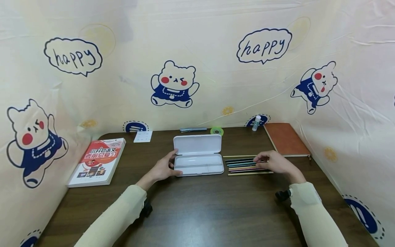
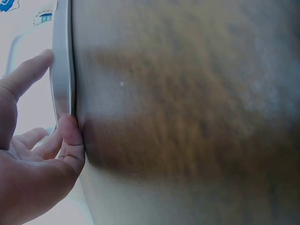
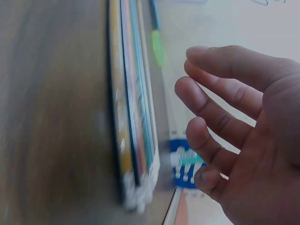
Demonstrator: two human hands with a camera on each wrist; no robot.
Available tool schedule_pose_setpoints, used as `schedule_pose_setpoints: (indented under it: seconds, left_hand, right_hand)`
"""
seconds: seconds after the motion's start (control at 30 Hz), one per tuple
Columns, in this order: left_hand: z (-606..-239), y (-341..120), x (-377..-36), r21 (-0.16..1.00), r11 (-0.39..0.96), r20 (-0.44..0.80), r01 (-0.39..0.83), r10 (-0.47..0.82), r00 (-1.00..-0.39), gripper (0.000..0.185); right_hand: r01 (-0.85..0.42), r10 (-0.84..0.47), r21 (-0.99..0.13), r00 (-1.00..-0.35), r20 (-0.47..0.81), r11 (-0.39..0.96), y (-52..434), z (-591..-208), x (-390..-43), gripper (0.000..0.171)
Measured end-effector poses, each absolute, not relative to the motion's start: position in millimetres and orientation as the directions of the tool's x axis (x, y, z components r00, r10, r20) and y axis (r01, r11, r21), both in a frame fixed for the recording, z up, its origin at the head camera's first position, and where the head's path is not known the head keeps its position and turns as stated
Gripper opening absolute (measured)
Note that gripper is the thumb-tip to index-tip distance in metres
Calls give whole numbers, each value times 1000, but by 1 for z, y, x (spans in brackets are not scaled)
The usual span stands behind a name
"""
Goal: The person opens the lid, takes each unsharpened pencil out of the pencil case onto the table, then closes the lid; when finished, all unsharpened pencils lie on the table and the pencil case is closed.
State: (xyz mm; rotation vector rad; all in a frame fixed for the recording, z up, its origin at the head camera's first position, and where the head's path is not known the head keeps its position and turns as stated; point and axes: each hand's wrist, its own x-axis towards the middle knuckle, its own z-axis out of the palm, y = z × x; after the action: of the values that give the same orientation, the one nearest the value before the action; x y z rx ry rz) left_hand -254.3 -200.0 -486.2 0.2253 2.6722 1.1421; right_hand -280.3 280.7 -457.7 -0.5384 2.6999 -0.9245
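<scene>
A white pencil case (image 1: 192, 170) lies on the table with its lid (image 1: 197, 144) raised at the back, its divided tray showing no contents. My left hand (image 1: 162, 168) holds the case at its left end, thumb at the near corner and fingers farther back. In the left wrist view, fingertips (image 2: 70, 131) touch the case's side (image 2: 61, 70). Several thin coloured pencils (image 1: 240, 165) lie side by side to the right of the case. Over their right ends hovers my right hand (image 1: 276, 164), its fingers loosely bent. The right wrist view shows these fingers apart from the pencils (image 3: 124, 117), holding nothing.
To the left lies a thick red-and-white book (image 1: 97, 163), with a small white card (image 1: 143, 136) behind it. Along the back edge are a blue pen (image 1: 193, 130), a green tape roll (image 1: 217, 131) and a glue stick (image 1: 256, 123). A brown notebook (image 1: 287, 139) lies at the right.
</scene>
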Motion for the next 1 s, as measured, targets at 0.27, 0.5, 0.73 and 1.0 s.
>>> schedule_pose_setpoints:
  seconds: [0.27, 0.5, 0.73, 1.0]
  left_hand:
    - [-486, -200, -255, 724, 688, -149, 53, 231, -961, 103]
    - [-485, -200, -254, 722, 690, -153, 49, 228, -962, 103]
    - [-486, -199, -254, 727, 685, -163, 37, 225, -961, 102]
    - [-485, -199, -253, 731, 682, -164, 34, 223, -961, 102]
  right_hand:
    - [-363, -478, -626, -878, -18, 691, 248, -450, -291, 19]
    - [-424, -529, -600, -848, 1, 678, 217, -451, -299, 20]
    - [-459, -567, -591, -823, 2, 664, 180, -458, -304, 19]
    - [-480, -596, -587, -803, -6, 652, 146, -467, -309, 17]
